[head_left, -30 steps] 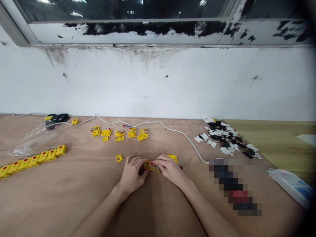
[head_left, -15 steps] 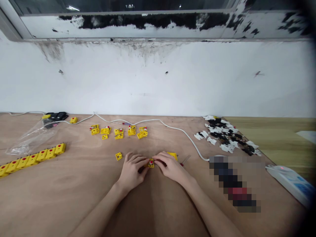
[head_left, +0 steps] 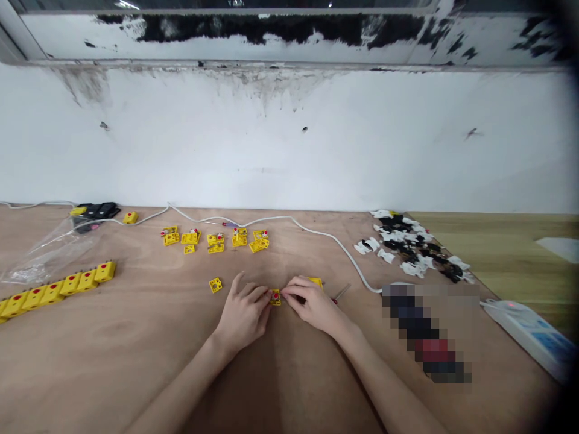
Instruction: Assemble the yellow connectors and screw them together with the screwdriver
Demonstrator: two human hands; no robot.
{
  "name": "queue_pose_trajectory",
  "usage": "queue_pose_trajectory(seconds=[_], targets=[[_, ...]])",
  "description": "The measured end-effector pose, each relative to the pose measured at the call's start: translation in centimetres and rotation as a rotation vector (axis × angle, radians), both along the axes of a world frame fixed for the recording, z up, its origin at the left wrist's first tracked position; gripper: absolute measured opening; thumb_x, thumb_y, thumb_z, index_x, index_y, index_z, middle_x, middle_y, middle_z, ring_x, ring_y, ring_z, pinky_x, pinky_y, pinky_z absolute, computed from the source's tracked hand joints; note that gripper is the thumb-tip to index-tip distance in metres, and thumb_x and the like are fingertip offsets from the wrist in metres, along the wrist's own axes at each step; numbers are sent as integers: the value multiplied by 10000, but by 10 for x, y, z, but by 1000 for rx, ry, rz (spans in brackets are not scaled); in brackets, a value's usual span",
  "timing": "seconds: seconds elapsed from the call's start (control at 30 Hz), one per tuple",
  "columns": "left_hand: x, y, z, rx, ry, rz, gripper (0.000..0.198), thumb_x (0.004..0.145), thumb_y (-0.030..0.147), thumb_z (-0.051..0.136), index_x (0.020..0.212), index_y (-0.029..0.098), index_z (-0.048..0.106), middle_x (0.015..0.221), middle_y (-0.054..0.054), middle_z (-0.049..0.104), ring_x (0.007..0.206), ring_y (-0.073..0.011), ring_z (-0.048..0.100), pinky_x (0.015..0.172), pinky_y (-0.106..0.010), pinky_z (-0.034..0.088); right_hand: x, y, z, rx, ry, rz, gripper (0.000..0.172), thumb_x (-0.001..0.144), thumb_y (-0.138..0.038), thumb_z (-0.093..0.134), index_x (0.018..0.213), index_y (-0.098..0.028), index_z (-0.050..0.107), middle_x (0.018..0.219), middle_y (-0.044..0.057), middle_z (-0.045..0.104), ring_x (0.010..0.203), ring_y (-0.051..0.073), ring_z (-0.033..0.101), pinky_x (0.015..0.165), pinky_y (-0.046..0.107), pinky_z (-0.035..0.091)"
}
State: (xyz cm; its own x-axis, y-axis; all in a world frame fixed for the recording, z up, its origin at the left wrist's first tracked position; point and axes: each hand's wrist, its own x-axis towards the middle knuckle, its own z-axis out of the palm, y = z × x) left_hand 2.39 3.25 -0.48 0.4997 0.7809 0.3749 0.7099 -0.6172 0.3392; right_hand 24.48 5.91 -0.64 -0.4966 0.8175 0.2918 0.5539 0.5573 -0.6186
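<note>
Between my hands is a small yellow housing with a red button [head_left: 275, 296], its open side facing up. My left hand [head_left: 243, 311] has thumb and fingers closed on its left edge. At its right side, my right hand [head_left: 313, 306] pinches with thumb and forefinger; what lies between those fingertips is too small to make out. Left of my left hand lies a loose yellow plate with holes [head_left: 216, 285]. Behind my right hand another yellow piece [head_left: 316, 281] is partly covered. A screwdriver [head_left: 342, 293] lies just beyond that hand's knuckles, its red handle partly hidden.
Several open yellow housings [head_left: 214, 242] lie in groups toward the wall, along a white cable [head_left: 312, 231]. Finished-looking yellow blocks [head_left: 54, 292] form a row at left beside a clear bag [head_left: 40, 253]. White and black parts [head_left: 411, 244] are heaped at right, near a power strip [head_left: 529, 337].
The view has shifted slightly, so everything sits a little higher and further left. Both hands stay at the yellow housing, with almost no change in grip.
</note>
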Motion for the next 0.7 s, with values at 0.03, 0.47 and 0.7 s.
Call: queue_pose_trajectory(seconds=[0.03,0.47,0.7], targets=[[0,0,-1,6,0,6,242,940,217,567,1142,258,695,1107,-38,743,1050,-232,656,1205,-567,180,0,0,1,1,-7,2,192,958,-159,556,943,-225,735,892,39,685,863,189,626,791,325,506],[-6,6,-7,-75,-141,23,351,873,243,653,1223,272,636,1097,-35,746,1029,-228,653,1131,-542,294,42,3,-5,168,-8,-312,261,962,-260,519,1192,-241,643,1152,103,627,1076,284,584,935,472,486],[-25,14,-7,-98,-116,-16,688,776,367,756,1405,265,496,1371,-76,605,1305,-306,488,1138,-537,311,45,-8,-9,161,-56,-285,217,954,-239,539,1126,-242,671,1092,85,660,1023,269,593,896,448,491]])
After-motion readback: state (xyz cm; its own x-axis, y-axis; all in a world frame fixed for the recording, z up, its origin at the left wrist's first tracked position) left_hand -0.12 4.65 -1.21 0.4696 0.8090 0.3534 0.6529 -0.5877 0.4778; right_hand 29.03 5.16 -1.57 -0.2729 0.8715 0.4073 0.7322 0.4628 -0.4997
